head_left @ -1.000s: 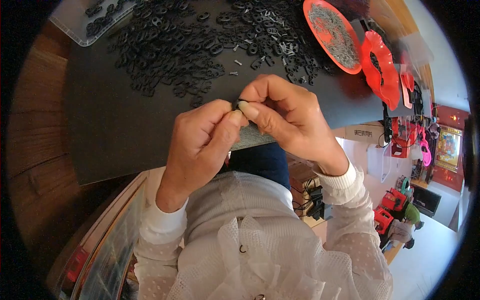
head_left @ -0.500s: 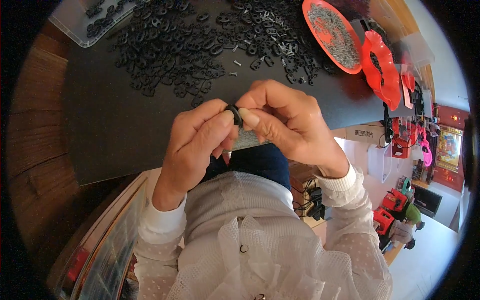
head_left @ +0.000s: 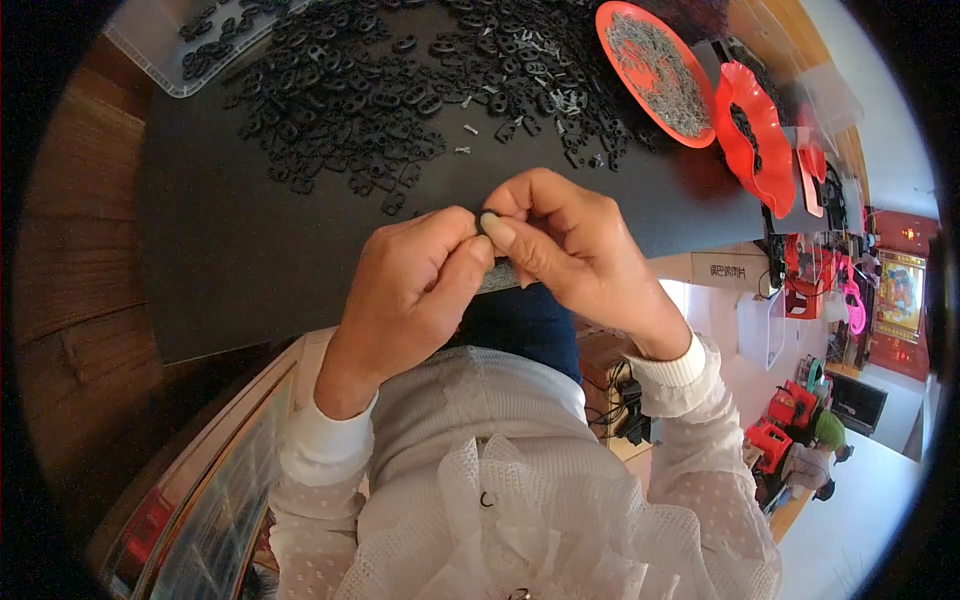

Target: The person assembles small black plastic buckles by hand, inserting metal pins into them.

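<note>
Both my hands meet above the table's near edge, around a small black plastic cord lock part (head_left: 487, 214). My left hand (head_left: 400, 285) is closed, thumb pressed to curled fingers at the part's left side. My right hand (head_left: 580, 250) pinches it from the right between thumb and forefinger. The fingertips cover most of the part. Just beyond the hands lie a loose small metal spring (head_left: 471, 129) and another spring (head_left: 462, 150). A wide pile of black cord lock parts (head_left: 350, 120) spreads behind them, with more springs scattered on its right side.
On the right stands a red plate (head_left: 692, 139) heaped with small springs, beside a red wavy-rimmed bowl (head_left: 772, 185) holding black parts. A clear plastic tub (head_left: 150, 62) with black parts is at the far left, on the dark table (head_left: 230, 260). Other people sit in the background at right.
My left hand has rolled inward and closed further over the black part, which is now mostly hidden. The right hand keeps its pinch, shifted slightly.
</note>
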The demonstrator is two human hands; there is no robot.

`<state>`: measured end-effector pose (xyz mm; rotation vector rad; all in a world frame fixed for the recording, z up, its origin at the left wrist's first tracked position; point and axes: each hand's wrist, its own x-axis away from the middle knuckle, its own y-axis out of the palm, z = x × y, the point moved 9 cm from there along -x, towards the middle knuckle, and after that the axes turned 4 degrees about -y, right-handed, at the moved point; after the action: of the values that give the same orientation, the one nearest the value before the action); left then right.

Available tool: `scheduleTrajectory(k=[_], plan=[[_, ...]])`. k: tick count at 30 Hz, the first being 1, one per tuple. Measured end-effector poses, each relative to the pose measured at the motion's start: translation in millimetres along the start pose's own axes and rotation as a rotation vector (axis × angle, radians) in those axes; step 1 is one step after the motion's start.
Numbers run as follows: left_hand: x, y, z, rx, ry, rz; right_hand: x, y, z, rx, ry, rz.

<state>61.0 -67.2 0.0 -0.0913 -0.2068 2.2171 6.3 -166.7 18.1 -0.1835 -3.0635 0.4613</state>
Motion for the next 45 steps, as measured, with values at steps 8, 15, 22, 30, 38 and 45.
scheduleTrajectory(k=[8, 15, 22, 30, 38, 45], plan=[[1.0, -1.3, 8.5, 0.049, 0.067, 0.018, -25.2, -23.1, -11.6, 0.654, -0.241, -0.025], [3.6, -1.6, 7.1, 0.036, 0.081, -0.001, -46.1, 10.2, -36.8, 0.987, -0.513, -0.068], [3.2, -2.9, 10.8, 0.05, 0.102, 0.01, -62.0, 30.8, -37.2, 1.172, -0.709, -0.13], [2.5, -5.9, 8.3, 0.091, 0.097, 0.032, -61.8, 12.0, -32.7, 0.906, -0.618, -0.102], [4.9, -13.6, -0.9, 0.192, -0.029, 0.153, -25.8, -3.4, -45.2, 0.299, -0.388, -0.069], [4.7, -7.5, 6.9, 0.191, -0.012, 0.061, 16.2, 6.4, -66.9, 0.603, -0.679, 0.054]])
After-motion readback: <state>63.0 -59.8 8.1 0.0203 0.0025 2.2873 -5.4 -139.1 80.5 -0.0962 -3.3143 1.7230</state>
